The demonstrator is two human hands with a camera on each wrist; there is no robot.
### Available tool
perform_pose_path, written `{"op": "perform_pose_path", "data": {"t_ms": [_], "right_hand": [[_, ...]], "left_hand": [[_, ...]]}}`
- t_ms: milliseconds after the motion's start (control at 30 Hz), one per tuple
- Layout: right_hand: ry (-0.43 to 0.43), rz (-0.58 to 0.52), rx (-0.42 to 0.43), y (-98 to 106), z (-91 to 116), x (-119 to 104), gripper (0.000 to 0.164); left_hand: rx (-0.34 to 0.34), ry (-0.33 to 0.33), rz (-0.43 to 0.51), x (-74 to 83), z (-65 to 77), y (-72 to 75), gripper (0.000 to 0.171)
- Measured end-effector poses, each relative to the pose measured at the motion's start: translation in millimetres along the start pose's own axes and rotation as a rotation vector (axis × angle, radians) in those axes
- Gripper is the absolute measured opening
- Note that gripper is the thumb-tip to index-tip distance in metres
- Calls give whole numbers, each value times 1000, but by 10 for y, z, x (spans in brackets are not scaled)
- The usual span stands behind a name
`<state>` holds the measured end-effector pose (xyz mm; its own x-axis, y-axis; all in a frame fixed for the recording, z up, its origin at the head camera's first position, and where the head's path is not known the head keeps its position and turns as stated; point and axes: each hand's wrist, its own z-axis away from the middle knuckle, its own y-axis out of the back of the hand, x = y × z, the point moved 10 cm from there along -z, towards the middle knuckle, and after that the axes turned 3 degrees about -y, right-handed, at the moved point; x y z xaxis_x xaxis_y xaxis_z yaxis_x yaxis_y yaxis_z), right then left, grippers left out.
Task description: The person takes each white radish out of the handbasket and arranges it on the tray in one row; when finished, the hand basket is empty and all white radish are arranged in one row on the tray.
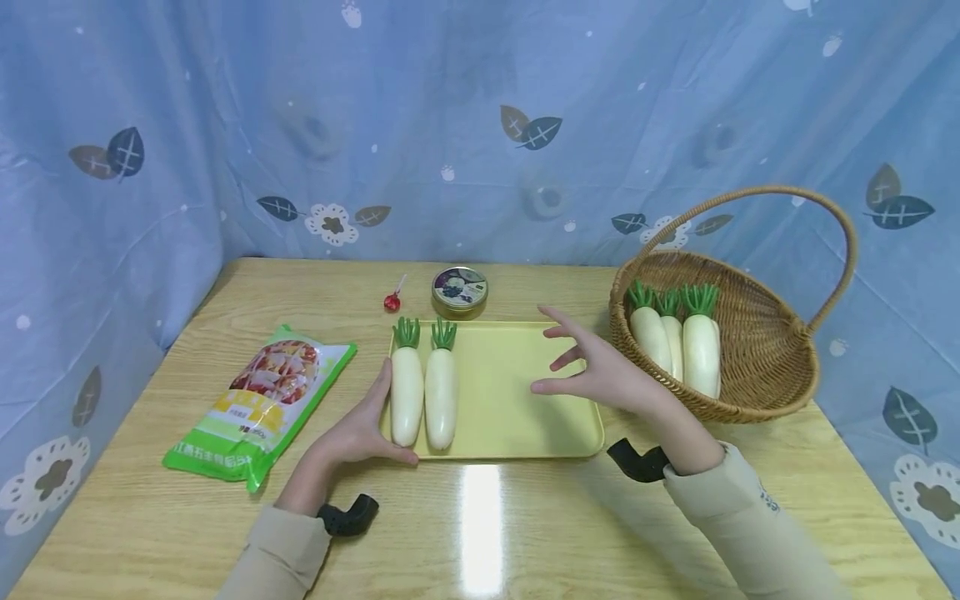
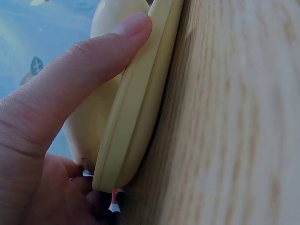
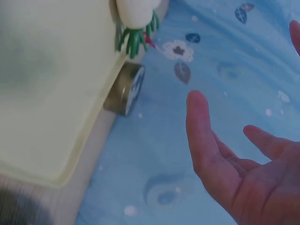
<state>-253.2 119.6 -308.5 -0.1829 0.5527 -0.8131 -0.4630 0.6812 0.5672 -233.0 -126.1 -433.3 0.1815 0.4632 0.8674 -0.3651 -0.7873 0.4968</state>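
Observation:
A pale yellow tray lies on the table with two white radishes side by side at its left end, green tops pointing away from me. My left hand grips the tray's front left corner; in the left wrist view the thumb lies over the tray rim and the other fingers wrap the corner, partly hidden. Over the right end of the tray, my right hand hovers with fingers spread and holds nothing. Several more white radishes lean in a wicker basket at the right.
Left of the tray lies a green and white food packet. Behind the tray stand a round tin and a red lollipop. The basket's tall handle arches up. A blue patterned curtain encloses the table's back and sides.

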Motion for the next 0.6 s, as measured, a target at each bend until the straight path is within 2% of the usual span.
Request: {"op": "perform_pose_path", "data": {"t_ms": [333, 600], "right_hand": [[37, -12, 76, 293, 155, 77, 91], [46, 30, 135, 528, 322, 138, 89]], "left_hand": [[6, -2, -9, -4, 4, 2, 143], [1, -6, -7, -4, 10, -1, 142]]}}
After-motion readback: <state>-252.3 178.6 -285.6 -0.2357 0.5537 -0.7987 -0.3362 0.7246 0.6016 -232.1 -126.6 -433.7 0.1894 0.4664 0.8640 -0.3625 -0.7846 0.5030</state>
